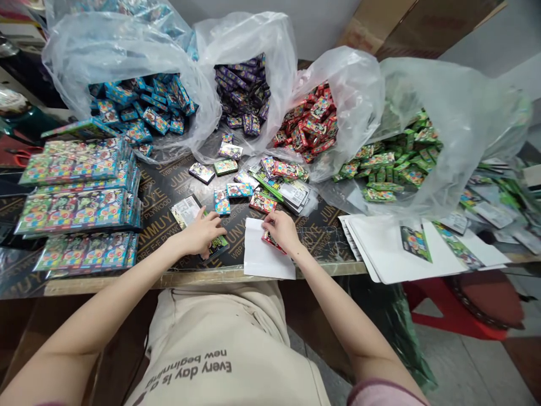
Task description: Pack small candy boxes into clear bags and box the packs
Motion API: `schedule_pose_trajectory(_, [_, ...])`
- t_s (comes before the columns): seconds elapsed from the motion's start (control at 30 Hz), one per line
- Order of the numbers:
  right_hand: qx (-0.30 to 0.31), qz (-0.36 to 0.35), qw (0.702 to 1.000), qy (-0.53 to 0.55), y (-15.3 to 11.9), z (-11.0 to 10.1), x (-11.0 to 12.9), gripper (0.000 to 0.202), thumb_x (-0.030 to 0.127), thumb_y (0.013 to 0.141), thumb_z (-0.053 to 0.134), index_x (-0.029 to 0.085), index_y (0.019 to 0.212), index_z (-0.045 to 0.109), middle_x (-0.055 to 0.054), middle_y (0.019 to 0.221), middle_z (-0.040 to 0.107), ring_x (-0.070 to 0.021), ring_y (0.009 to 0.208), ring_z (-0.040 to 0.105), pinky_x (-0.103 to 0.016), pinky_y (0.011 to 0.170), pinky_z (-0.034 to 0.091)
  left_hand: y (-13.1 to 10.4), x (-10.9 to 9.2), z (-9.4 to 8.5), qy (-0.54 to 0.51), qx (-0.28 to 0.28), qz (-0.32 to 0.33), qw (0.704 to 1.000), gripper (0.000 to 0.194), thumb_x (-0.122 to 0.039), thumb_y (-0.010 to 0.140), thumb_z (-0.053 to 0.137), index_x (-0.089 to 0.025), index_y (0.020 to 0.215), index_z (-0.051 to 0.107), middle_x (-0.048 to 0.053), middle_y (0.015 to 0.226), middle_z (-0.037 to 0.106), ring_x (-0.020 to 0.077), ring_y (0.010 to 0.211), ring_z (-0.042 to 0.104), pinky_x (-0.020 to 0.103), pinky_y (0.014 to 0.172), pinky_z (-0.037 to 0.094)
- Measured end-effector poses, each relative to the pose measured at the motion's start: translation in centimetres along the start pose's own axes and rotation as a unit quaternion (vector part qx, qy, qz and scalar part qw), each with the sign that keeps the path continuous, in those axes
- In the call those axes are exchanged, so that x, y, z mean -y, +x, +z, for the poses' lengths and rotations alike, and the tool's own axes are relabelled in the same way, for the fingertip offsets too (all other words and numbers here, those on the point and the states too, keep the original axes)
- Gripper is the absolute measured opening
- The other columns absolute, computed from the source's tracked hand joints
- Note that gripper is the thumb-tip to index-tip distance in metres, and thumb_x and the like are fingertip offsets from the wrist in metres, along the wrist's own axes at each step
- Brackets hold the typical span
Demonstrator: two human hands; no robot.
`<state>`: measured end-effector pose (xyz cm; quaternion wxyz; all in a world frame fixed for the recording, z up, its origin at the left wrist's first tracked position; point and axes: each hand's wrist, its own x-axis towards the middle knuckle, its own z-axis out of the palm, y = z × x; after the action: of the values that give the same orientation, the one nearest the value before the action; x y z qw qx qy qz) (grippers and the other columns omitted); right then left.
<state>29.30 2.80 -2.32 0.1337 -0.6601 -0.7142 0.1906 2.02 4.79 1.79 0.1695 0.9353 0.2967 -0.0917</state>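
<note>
Far left of the white paper (pixel 262 261) stand stacked packs (pixel 87 207). Nearer the paper, the left hand (pixel 202 230) covers part of a flat packet (pixel 186 210), its grip unclear. Over the paper, the right hand (pixel 281 230) pinches a small red box (pixel 271 242).

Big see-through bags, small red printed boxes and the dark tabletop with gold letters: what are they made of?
Big see-through bags: seemingly thin, shiny plastic, creased and translucent. Small red printed boxes: probably thin glossy card, with flat sides; maybe plastic-wrapped. Dark tabletop with gold letters: likely smooth-coated plywood, as "PLYWOOD" is printed there.
</note>
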Motion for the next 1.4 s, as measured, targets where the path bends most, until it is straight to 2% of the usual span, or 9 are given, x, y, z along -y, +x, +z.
schedule_pose_trajectory(0.17, [-0.019,0.001,1.000,0.006,-0.3,0.7,-0.2,0.009,0.015,0.080,0.054,0.018,0.073,0.057,-0.005,0.076,0.059,-0.0194,0.076,0.052,-0.030,0.071,0.037,0.9,0.3,-0.4,0.016,0.006,0.009,1.000,0.055,-0.026,0.046,0.090,-0.017,0.094,0.065,0.013,0.103,0.063,0.0338,0.104,0.054,0.048,0.091,0.037])
schedule_pose_trajectory(0.43, [-0.052,0.006,0.998,0.021,-1.1,1.3,-0.1,0.011,0.011,0.083,0.040,0.019,0.082,0.048,-0.004,0.072,0.054,-0.0177,0.065,0.046,-0.029,0.064,0.032,0.4,0.7,-1.4,-0.069,0.059,-0.020,0.996,0.041,-0.019,0.049,0.087,-0.020,0.083,0.063,0.002,0.075,0.066,0.0229,0.073,0.061,0.028,0.065,0.038])
schedule_pose_trajectory(0.53, [-0.062,0.007,0.997,0.043,-1.4,1.1,-0.4,0.010,0.014,0.086,0.039,0.020,0.086,0.046,-0.002,0.068,0.052,-0.0174,0.062,0.047,-0.027,0.062,0.034,-0.7,0.6,-3.3,-0.156,-0.029,-0.020,0.987,0.040,-0.022,0.060,0.081,-0.023,0.096,0.064,-0.001,0.078,0.067,0.0197,0.070,0.062,0.025,0.061,0.040])
schedule_pose_trajectory(0.67, [-0.106,-0.003,0.991,0.087,-1.2,0.1,0.1,0.008,0.018,0.087,0.040,0.021,0.083,0.046,-0.006,0.080,0.057,-0.0197,0.076,0.055,-0.031,0.072,0.042,-2.5,-0.1,-5.3,-0.278,-0.264,-0.009,0.924,0.041,-0.025,0.083,0.063,-0.024,0.123,0.057,0.006,0.108,0.067,0.0207,0.097,0.062,0.031,0.085,0.047])
schedule_pose_trajectory(0.83, [-0.191,-0.055,0.933,0.301,-0.9,-2.1,4.8,0.017,0.035,0.087,0.057,0.022,0.097,0.052,-0.005,0.098,0.060,-0.0193,0.091,0.059,-0.035,0.084,0.048,-3.1,-1.5,-3.6,-0.391,-0.427,-0.062,0.813,0.016,-0.027,0.081,0.068,-0.019,0.095,0.069,0.005,0.090,0.068,0.0172,0.084,0.063,0.028,0.076,0.049])
schedule_pose_trajectory(0.93, [-0.144,-0.097,0.885,0.431,-1.2,-2.8,8.7,0.027,0.035,0.084,0.065,0.025,0.104,0.050,-0.004,0.105,0.062,-0.0173,0.096,0.062,-0.035,0.087,0.051,-3.0,-2.2,-2.3,-0.408,-0.460,-0.095,0.783,0.015,-0.028,0.081,0.069,-0.018,0.092,0.070,0.004,0.087,0.069,0.0165,0.083,0.063,0.027,0.074,0.049])
schedule_pose_trajectory(1.03, [-0.114,-0.112,0.856,0.492,-1.5,-2.6,11.6,0.027,0.033,0.082,0.068,0.026,0.102,0.049,-0.002,0.099,0.066,-0.0168,0.094,0.066,-0.035,0.086,0.054,-3.3,-2.5,-2.2,-0.390,-0.473,-0.101,0.784,0.015,-0.029,0.081,0.069,-0.019,0.093,0.071,0.005,0.089,0.068,0.0168,0.086,0.064,0.028,0.076,0.051])
schedule_pose_trajectory(1.2, [-0.140,-0.134,0.859,0.473,-1.4,-2.0,12.9,0.022,0.028,0.082,0.069,0.025,0.096,0.052,0.000,0.088,0.066,-0.0162,0.084,0.069,-0.035,0.082,0.056,-4.3,-2.6,-3.1,-0.289,-0.519,-0.072,0.801,0.012,-0.024,0.080,0.071,-0.020,0.091,0.073,0.004,0.085,0.069,0.0139,0.078,0.065,0.026,0.072,0.053])
schedule_pose_trajectory(1.4, [-0.150,-0.136,0.869,0.451,-0.5,-3.8,12.6,0.027,0.034,0.078,0.074,0.024,0.094,0.054,-0.003,0.095,0.064,-0.0178,0.091,0.065,-0.037,0.083,0.055,-5.0,-2.9,-3.7,-0.275,-0.529,-0.070,0.800,0.007,-0.023,0.081,0.069,-0.018,0.083,0.073,0.005,0.079,0.071,0.0131,0.071,0.065,0.025,0.066,0.053])
